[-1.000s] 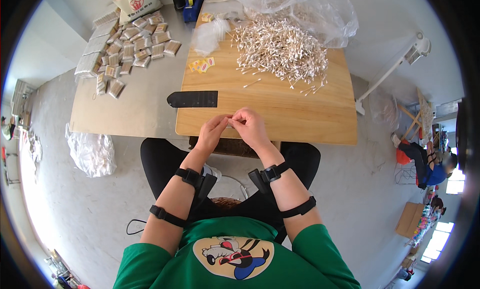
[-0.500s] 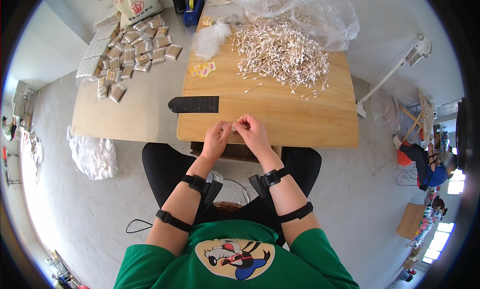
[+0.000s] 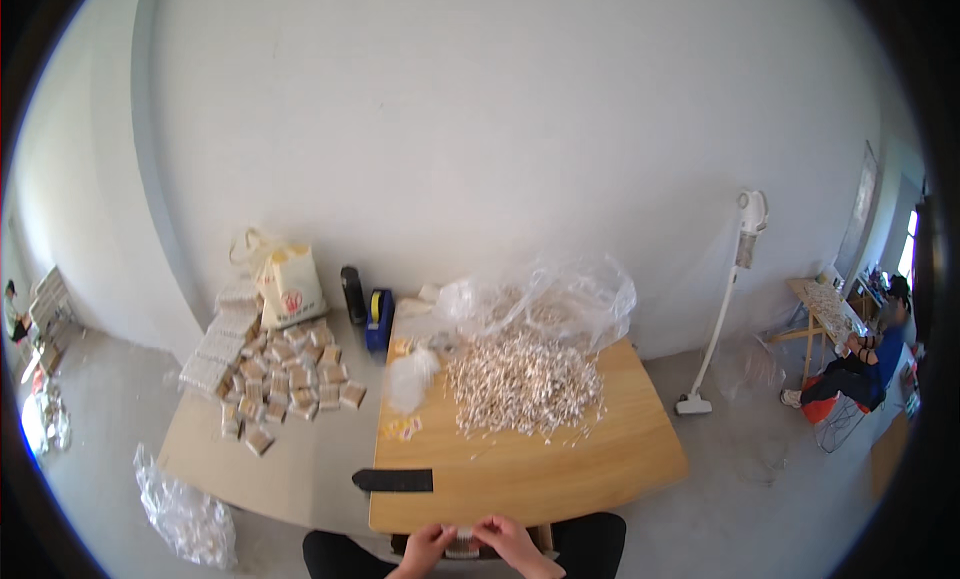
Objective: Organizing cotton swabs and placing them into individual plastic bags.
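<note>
At the near edge of the wooden board [image 3: 560, 484], my left hand [image 3: 428, 545] and my right hand [image 3: 510, 541] are closed, fingertips pinching either side of a small pale packet [image 3: 463, 545]. Its contents look like a row of cotton swabs, though blur hides the detail. A large loose heap of cotton swabs [image 3: 525, 387] lies farther back on the board, partly under a clear plastic bag [image 3: 590, 297]. Left of the heap are clear small bags [image 3: 410, 381] and yellow-and-white cards [image 3: 402, 428]. A black strip [image 3: 393, 480] lies just beyond my left hand.
Filled swab packets [image 3: 290, 374] are piled on the grey table [image 3: 240, 479], beside stacked packs [image 3: 217, 354] and a cloth bag [image 3: 290, 287]. A black bottle [image 3: 353, 295] and blue tape dispenser [image 3: 379, 321] stand behind. Right: a white stick vacuum [image 3: 724, 309] and a seated person [image 3: 862, 364].
The view has tilted up, showing more wall and putting the board and my hands lower in the picture. Both hands stay close together at the board's near edge, the packet now showing between them.
</note>
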Demonstrator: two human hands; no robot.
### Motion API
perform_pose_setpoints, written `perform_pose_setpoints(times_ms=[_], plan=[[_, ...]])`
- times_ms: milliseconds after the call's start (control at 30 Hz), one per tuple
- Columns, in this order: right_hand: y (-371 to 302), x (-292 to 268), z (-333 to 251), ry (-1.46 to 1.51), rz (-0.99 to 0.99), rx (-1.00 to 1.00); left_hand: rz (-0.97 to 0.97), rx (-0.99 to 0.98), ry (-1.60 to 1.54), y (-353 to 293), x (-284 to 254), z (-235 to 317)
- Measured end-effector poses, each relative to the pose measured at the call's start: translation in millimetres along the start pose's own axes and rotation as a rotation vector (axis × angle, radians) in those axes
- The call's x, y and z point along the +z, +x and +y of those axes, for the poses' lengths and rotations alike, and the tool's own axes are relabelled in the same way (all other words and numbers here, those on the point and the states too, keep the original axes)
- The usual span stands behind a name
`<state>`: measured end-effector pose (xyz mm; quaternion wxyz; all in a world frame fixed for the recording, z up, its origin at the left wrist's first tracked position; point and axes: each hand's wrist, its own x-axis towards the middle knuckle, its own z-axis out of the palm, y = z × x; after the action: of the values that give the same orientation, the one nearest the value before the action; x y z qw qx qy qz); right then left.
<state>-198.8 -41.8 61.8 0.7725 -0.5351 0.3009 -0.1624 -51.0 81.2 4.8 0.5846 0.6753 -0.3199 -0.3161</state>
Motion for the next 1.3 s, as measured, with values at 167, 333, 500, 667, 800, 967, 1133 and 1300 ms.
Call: perform_pose_setpoints(times_ms=[167,333,500,667,800,967,1133,1300], plan=[[-30.6,12.4,-28.9,-0.405,0.156,-0.271,0.049,-0.058,0.005,-17.5,0.2,54.7],[-32.6,8.3,-33.2,-0.566,0.215,-0.359,0.022,-0.062,-0.202,-14.7,-1.8,64.6],[-42.2,16.4,-51.6,-0.522,0.157,-0.406,0.038,-0.060,-0.178,-13.7,-2.2,76.5],[-39.6,8.4,-41.2,-0.586,0.163,-0.470,-0.025,-0.105,-0.148,-21.0,-4.0,104.1],[-43.4,13.0,-48.6,-0.608,0.171,-0.492,0.016,-0.057,-0.161,-21.3,0.8,97.2],[-38.1,7.2,-45.2,-0.577,0.090,-0.415,-0.040,-0.053,-0.014,-17.4,3.5,91.3],[-35.5,8.9,-46.6,-0.574,0.054,-0.362,-0.045,0.108,0.051,-21.9,4.5,111.6],[-45.0,23.5,-53.4,-0.682,0.189,-0.452,-0.009,0.086,0.169,-24.4,3.4,113.9]])
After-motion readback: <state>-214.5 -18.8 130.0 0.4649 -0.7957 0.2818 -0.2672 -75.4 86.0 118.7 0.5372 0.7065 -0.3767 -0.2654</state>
